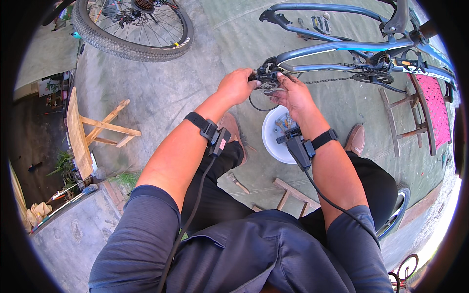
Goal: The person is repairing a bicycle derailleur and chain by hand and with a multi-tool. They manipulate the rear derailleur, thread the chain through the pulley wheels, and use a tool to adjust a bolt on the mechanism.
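Observation:
A black rear derailleur (pixel 267 75) hangs at the rear end of a blue-grey bicycle frame (pixel 322 49). My left hand (pixel 236 88) grips its left side, thumb and fingers closed. From the right, my right hand (pixel 293 95) pinches the same part, with the thumb on top. Its lower fingers are partly hidden, and I cannot make out whether they also hold something small. A dark chain (pixel 330 80) runs from the derailleur to the crankset (pixel 373 77). Below my hands loops a thin black cable (pixel 253 103).
Under my right wrist stands a white basin (pixel 268 146) with small metal parts. A wheel (pixel 188 41) lies far left, near a wooden stool (pixel 80 141). At right is a pink-seated chair (pixel 432 110). A wooden-handled tool (pixel 238 183) lies between my feet.

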Demonstrator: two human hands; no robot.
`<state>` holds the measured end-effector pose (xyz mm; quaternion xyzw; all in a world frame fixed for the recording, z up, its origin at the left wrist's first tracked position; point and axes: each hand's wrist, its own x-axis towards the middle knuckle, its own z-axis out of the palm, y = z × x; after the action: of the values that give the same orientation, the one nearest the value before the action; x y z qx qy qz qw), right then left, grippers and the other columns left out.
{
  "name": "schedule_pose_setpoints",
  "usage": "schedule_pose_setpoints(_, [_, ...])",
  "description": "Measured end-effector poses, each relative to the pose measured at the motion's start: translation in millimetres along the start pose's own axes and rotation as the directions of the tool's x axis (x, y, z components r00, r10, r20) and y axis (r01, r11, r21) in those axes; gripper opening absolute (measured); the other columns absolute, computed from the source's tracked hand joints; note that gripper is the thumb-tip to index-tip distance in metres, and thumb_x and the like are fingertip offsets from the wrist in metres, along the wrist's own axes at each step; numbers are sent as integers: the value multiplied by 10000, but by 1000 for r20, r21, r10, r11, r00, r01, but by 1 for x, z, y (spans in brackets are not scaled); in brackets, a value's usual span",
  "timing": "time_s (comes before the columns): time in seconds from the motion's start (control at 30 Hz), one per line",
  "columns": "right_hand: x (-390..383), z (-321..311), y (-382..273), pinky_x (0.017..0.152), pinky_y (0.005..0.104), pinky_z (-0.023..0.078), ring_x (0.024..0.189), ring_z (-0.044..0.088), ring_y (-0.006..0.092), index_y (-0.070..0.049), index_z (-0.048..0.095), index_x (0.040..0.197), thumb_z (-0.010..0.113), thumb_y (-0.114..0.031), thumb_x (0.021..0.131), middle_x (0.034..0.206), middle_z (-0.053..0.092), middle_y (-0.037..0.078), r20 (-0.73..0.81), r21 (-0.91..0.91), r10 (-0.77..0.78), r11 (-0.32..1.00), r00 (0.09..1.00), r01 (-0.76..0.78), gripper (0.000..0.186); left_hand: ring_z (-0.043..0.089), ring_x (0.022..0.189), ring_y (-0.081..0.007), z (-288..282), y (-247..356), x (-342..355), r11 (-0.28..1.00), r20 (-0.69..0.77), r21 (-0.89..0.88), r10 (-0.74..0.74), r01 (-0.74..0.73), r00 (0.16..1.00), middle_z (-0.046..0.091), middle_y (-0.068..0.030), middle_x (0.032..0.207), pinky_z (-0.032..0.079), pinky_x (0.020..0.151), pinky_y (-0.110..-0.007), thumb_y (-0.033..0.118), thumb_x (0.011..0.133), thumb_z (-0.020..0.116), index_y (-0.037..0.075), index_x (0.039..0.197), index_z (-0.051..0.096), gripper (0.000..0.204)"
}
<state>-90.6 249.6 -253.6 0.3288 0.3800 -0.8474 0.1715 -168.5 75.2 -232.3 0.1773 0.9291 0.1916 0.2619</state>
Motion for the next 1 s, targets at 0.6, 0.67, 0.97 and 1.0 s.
schedule_pose_setpoints(0.6, [4,3,-1,568,295,486,673,655,167,-52,598,1007,566,-270,971,852,687,78,-85,51,-4,999,996,8,223,631,973,-176,8,-20,-5,883,154,-462,-19,89,988,671,-106,1053,505,865,-304,-37,807,654,-12,1176,595,375])
schedule_pose_setpoints(0.67, [4,3,-1,531,287,480,642,654,164,-40,590,996,579,-260,964,830,680,79,-88,63,-6,998,996,11,222,630,968,-176,8,-20,-6,863,156,-494,-30,105,987,670,-103,1053,504,858,-303,-43,804,650,-10,1173,597,374])
schedule_pose_setpoints(0.97, [5,3,-1,537,283,478,634,648,158,-53,595,999,584,-266,964,831,685,75,-78,68,-3,998,997,8,216,617,879,-150,8,-19,-9,803,128,-576,-97,153,987,664,-74,988,497,786,-287,-21,800,673,-8,1095,629,298])
schedule_pose_setpoints(1.0, [5,2,0,538,283,478,630,645,158,-54,596,998,587,-268,962,828,684,75,-84,71,-2,997,996,8,217,616,866,-147,9,-20,-8,795,130,-586,-100,158,986,664,-72,978,497,775,-285,-12,802,678,-7,1088,629,290])
